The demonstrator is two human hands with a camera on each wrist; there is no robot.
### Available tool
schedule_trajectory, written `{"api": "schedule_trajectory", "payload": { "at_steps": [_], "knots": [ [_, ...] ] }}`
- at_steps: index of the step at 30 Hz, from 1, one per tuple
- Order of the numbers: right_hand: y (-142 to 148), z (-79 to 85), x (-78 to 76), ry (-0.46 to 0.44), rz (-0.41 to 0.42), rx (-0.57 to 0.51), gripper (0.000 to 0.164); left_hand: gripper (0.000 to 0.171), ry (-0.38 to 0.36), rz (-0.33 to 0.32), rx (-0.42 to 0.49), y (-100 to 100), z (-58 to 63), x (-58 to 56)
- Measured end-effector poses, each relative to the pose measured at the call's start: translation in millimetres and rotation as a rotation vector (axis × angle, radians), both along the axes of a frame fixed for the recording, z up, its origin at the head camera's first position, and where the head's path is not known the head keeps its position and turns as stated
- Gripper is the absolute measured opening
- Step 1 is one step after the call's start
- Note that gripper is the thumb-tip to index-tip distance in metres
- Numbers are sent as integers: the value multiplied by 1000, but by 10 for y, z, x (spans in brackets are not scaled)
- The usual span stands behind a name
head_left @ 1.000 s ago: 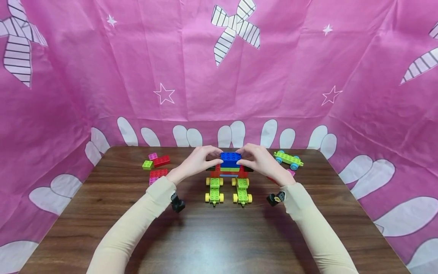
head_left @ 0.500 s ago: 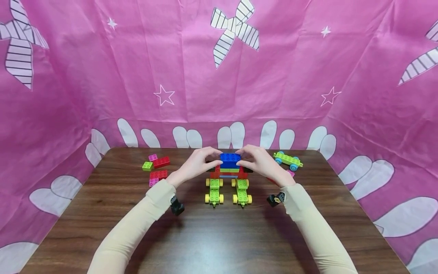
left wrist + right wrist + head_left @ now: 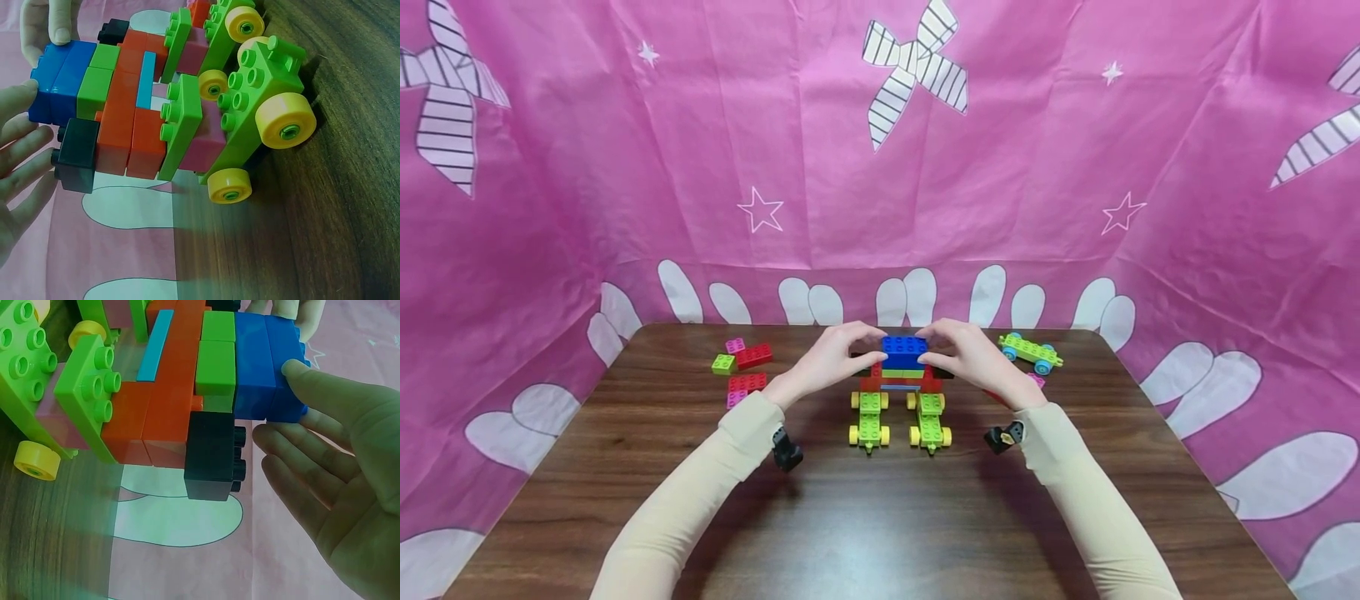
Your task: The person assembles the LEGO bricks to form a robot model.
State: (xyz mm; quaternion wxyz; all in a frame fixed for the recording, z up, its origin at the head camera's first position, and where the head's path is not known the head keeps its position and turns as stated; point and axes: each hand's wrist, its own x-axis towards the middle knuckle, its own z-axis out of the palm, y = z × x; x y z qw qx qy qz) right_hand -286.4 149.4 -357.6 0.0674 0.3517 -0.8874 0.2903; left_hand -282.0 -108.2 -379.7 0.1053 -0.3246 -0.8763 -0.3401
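As the left hand (image 3: 835, 350) and the right hand (image 3: 967, 352) close in from opposite sides, their thumbs and forward fingers pinch the ends of the two stacked blue bricks (image 3: 904, 353) that crown a toy-brick model (image 3: 902, 374). The remaining fingers of the right hand hang loosely parted, just beside a black brick (image 3: 209, 456); on the left side it is hard to tell whether the lower fingers touch the matching black brick (image 3: 77, 156).

The model stands upright, centred toward the far edge of the desk (image 3: 865, 517). Beneath the blue bricks sit green bricks (image 3: 215, 365), then wide red bricks (image 3: 170, 409) with a light-blue plate (image 3: 155, 347) bridging the gap under them. Each of its two legs steps down through a lime plate (image 3: 181, 128) and a pink brick (image 3: 205, 140) to a lime wheeled base (image 3: 869, 429) with yellow wheels (image 3: 286, 120).

Loose pieces lie to the left: a small pink brick (image 3: 734, 343), a small lime brick (image 3: 724, 363), a long red brick (image 3: 754, 357) and, nearer, another red piece (image 3: 747, 382). On the right rests a lime car with blue wheels (image 3: 1032, 348). The right wrist partly covers another pink brick (image 3: 1037, 379), and the hands block much of the black bricks from the head view. Pink cloth (image 3: 1000, 167) hangs behind.
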Motion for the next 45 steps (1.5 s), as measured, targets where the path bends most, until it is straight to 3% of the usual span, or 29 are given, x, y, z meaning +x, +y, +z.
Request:
{"api": "schedule_trajectory", "payload": {
  "at_steps": [11,22,30,37,45],
  "knots": [
    [-9,10,-2,31,-5,27,31,34,8,12,-17,-84,79,18],
    [-1,19,-2,24,-15,32,32,36,0,49,-2,-465,136,92],
    [0,5,1,17,-9,30,32,35,20,99,6,-775,39,123],
    [13,6,2,28,0,30,32,36,19,187,-22,-1066,-64,43],
    [13,1,9,30,0,31,34,39,5,252,-143,-1325,-225,-102]
  ]
}}
